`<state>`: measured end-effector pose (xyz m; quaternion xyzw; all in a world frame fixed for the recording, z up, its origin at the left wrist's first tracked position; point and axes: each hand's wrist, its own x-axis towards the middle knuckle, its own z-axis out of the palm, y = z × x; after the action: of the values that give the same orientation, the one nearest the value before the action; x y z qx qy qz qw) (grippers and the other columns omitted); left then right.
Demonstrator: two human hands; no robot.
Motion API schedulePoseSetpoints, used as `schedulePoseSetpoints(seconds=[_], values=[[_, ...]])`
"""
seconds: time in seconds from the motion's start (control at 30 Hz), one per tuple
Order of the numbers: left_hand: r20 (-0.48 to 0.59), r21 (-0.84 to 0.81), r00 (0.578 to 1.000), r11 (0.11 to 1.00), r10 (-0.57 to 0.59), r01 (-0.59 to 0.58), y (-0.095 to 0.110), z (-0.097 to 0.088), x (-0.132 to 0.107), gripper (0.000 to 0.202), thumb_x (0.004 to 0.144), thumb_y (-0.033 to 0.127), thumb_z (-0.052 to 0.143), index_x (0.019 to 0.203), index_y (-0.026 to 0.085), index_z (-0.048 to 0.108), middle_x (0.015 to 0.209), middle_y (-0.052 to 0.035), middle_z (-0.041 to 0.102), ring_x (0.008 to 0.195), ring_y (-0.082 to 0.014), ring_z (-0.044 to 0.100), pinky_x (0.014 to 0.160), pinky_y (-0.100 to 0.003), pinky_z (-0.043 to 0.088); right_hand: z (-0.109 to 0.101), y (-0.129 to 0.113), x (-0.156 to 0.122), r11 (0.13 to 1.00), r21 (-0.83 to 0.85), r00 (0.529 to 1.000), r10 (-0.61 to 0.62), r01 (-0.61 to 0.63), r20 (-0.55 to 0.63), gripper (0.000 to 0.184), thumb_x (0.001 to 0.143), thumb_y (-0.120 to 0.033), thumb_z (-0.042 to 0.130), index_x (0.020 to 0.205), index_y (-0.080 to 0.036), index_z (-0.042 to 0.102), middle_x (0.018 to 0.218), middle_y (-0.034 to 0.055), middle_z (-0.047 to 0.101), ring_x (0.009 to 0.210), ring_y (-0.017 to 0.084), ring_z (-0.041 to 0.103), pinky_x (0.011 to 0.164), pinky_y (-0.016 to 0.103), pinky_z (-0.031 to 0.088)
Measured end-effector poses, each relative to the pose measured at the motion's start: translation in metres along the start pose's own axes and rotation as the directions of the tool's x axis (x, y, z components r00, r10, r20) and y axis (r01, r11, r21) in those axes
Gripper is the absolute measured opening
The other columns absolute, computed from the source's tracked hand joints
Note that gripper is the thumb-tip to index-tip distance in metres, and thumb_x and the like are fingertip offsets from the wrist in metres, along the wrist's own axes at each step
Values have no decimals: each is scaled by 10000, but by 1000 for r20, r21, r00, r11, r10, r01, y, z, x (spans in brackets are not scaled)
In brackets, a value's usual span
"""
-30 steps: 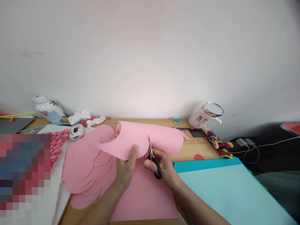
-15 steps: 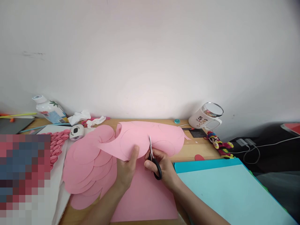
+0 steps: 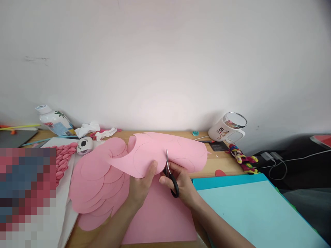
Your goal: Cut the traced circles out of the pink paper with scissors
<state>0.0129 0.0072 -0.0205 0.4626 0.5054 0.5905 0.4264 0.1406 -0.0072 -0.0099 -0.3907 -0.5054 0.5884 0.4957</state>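
left hand [image 3: 141, 187] pinching pink sheet [image 3: 151, 150] | right hand [image 3: 182, 182] gripping scissors [image 3: 175, 186], blades [image 3: 167, 161] on sheet | mug [image 3: 221, 131] chilling near desk [image 3: 229, 165] back edge

White mug [image 3: 217, 132] beside black card [image 3: 218, 146]

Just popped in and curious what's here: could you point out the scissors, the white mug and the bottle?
Scissors [image 3: 175, 183]: head view, on the black handle.
White mug [image 3: 222, 131]: head view, on its outer side.
Bottle [image 3: 57, 122]: head view, on its printed body.
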Motion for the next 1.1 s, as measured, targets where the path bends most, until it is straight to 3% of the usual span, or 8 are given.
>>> schedulePoseSetpoints(seconds=[0.53, 1.1], values=[[18, 4, 999, 1000, 29, -29, -2, -2, 3, 486, 683, 282, 679, 1143, 189, 555, 1093, -83, 647, 1134, -257, 517, 937, -362, 451, 1, -2, 1, 999, 36, 1000, 11, -11, 11, 350, 602, -427, 746, 680, -173, 517, 580, -51, 392, 524, 89, 305, 481, 228, 249], [67, -58, 998, 998, -5, 9, -4, -5, 6, 445, 690, 288, 674, 1112, 191, 571, 1028, -61, 670, 986, -214, 603, 850, -305, 496, 0, 0, -1, 999, -12, 999, 38, -38, 1, 314, 633, -393, 730, 675, -167, 516, 511, -59, 421, 463, 76, 325, 439, 212, 256]])
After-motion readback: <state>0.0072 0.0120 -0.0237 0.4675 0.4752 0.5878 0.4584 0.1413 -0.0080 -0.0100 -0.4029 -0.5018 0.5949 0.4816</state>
